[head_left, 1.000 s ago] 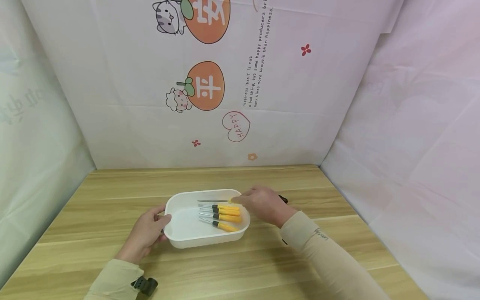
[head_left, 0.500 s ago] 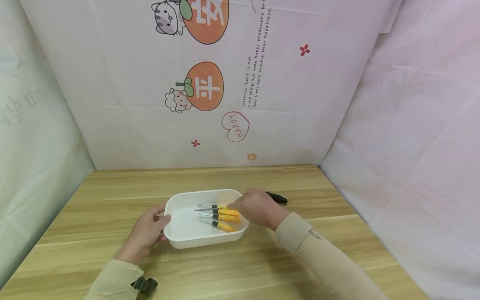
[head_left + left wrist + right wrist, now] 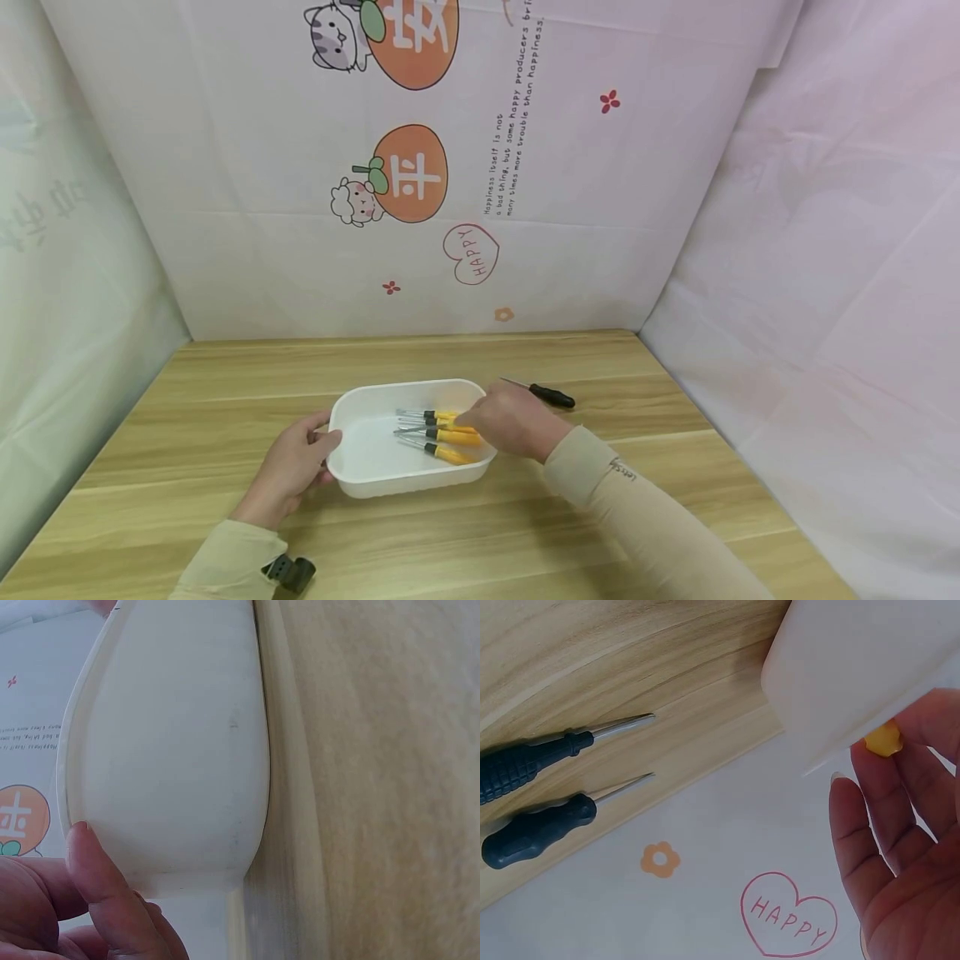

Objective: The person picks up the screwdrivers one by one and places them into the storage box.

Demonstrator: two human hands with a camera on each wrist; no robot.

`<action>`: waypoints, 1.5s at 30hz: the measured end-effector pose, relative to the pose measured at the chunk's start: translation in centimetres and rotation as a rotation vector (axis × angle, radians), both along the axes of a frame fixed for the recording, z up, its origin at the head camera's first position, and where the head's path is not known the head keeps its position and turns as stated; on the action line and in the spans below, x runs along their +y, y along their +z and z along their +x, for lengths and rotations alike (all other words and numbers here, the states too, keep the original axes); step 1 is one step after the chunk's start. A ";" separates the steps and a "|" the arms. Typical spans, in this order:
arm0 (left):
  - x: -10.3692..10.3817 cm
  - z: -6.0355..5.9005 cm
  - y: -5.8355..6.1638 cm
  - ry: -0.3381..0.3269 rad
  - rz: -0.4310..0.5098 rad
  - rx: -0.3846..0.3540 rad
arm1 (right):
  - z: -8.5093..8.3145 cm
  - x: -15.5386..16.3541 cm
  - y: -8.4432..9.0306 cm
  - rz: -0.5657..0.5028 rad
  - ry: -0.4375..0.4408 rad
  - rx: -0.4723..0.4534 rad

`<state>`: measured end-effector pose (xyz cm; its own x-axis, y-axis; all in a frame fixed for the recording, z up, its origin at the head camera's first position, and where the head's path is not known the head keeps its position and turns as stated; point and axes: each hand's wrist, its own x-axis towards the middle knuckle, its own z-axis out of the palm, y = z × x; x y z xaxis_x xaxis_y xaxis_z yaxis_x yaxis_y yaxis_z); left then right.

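Note:
A white plastic tray (image 3: 360, 467) stands on the wooden table and holds several yellow-handled screwdrivers (image 3: 447, 434) lying side by side. My left hand (image 3: 300, 458) grips the tray's left rim, thumb (image 3: 94, 874) on the edge of the tray wall (image 3: 172, 750). My right hand (image 3: 483, 414) hovers over the tray's right end, its straight fingers (image 3: 870, 825) touching the end of a yellow handle (image 3: 883, 739). The tray's corner (image 3: 855, 667) sits just beside those fingers.
Two black-handled screwdrivers (image 3: 525, 761) (image 3: 536, 829) lie on the table behind the right hand; only one (image 3: 551, 395) shows in the head view. Printed cloth walls close in the back and both sides. Bare wood surrounds the tray.
My right hand came down with a yellow screwdriver from above the tray's far rim. That screwdriver now lies in the tray with the others. The left hand stayed put.

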<state>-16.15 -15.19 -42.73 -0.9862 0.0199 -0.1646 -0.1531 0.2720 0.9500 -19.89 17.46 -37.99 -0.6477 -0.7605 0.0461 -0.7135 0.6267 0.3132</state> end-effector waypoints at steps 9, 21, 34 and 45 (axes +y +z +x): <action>0.0 0.0 -0.1 -0.002 -0.001 -0.003 | -0.2 -0.2 -0.5 -0.011 0.071 0.068; 0.1 0.0 0.0 -0.002 -0.005 0.001 | 0.1 -0.4 -0.6 0.021 0.043 0.124; 0.0 0.0 0.0 -0.001 0.001 -0.001 | 0.0 -0.5 -1.0 0.001 0.048 0.144; 0.0 0.0 0.0 0.001 0.006 -0.002 | 0.0 -0.6 -0.9 -0.017 0.021 0.067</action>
